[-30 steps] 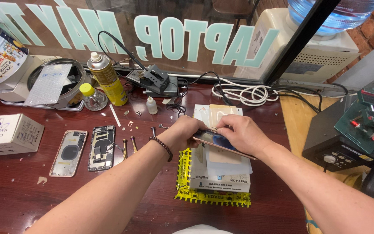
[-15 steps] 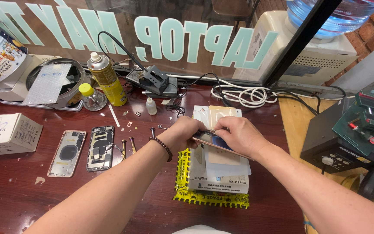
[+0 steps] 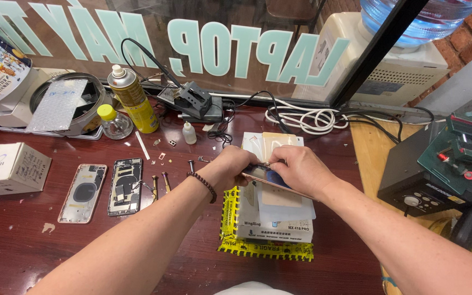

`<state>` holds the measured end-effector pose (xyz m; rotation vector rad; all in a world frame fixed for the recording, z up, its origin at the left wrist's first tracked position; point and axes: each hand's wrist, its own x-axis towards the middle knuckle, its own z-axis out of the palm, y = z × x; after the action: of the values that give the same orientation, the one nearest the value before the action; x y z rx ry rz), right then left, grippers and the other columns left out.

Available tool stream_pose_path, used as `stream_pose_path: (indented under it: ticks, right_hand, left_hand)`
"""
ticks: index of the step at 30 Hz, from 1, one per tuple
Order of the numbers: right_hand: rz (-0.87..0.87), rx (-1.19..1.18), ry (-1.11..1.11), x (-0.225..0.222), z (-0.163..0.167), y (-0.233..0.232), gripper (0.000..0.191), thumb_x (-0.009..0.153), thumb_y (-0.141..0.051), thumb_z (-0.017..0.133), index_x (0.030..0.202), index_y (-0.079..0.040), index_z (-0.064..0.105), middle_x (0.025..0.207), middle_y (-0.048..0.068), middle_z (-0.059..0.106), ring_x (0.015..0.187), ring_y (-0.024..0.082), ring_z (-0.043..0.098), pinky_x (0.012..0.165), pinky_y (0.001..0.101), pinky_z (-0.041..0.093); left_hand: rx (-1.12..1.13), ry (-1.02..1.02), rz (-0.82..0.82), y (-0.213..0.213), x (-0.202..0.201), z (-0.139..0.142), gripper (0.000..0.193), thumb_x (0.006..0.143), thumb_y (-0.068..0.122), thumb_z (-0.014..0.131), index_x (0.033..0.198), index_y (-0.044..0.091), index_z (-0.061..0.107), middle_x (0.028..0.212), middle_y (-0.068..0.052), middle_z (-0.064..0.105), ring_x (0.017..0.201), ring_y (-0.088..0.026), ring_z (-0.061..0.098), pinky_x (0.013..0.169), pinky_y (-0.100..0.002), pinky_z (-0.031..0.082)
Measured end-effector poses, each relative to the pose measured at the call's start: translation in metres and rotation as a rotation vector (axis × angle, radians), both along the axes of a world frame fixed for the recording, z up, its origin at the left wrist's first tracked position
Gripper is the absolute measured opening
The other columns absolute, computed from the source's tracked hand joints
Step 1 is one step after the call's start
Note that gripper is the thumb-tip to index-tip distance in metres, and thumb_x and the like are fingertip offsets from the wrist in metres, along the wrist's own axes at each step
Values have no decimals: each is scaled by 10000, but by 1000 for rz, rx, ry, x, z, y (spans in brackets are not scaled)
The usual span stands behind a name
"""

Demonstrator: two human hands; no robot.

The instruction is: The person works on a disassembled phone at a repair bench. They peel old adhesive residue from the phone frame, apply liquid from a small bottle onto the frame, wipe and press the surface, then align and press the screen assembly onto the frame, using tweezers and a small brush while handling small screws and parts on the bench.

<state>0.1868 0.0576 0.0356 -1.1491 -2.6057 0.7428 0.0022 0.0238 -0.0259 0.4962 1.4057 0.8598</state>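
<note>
Both grips closed: left hand and right hand pinch a thin phone between fingertips, tilted, just above a white box on yellow tape sheet. Left on the worktop: opened phone back, bare rear housing, yellow spray can.

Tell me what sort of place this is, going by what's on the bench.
Most likely a phone repair bench in a small shop. Two opened phone shells lie on the dark wooden table, loose screws beside them, and both hands, left hand and right hand, hold a thin phone part over a white box.
</note>
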Motion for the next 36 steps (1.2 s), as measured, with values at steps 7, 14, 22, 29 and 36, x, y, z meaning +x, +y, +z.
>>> stream_pose_path:
  ticks: [7, 14, 22, 29, 36]
  right_hand:
    - [3, -3, 23, 4, -1, 0, 149, 866, -173, 671, 950, -78, 750, 933, 128, 748, 884, 314, 731, 796, 402, 563]
    - [9, 51, 38, 7, -2, -1, 146, 865, -179, 676, 941, -76, 746, 935, 129, 747, 878, 324, 730, 784, 409, 568]
    - [-6, 40, 21, 6, -1, -3, 153, 864, -194, 687, 942, -75, 743, 926, 136, 741, 872, 330, 724, 783, 413, 564]
    - [23, 64, 30, 5, 0, -3, 137, 867, -173, 669, 931, -74, 739, 931, 128, 738, 870, 331, 720, 778, 416, 561]
    - [51, 79, 20, 5, 1, -3, 131, 870, -168, 666, 917, -67, 736, 915, 128, 728, 866, 338, 711, 779, 423, 556]
  left_hand:
    - [7, -29, 24, -3, 0, 3, 111, 907, 87, 662, 862, -14, 656, 722, -95, 650, 499, -162, 566, 407, -312, 450]
    - [10, 1, 5, -3, -1, 6, 116, 890, 79, 683, 855, -21, 638, 723, -102, 650, 502, -170, 578, 400, -319, 445]
    - [12, 6, 2, -3, 0, 6, 115, 891, 86, 667, 868, -25, 651, 732, -104, 667, 523, -180, 593, 391, -314, 437]
    - [12, 5, -5, -1, -1, 4, 110, 889, 78, 663, 872, -29, 649, 745, -113, 675, 526, -185, 604, 393, -318, 449]
    - [11, 1, 12, 0, -1, 2, 106, 884, 67, 670, 841, -27, 649, 734, -117, 666, 520, -186, 591, 389, -324, 440]
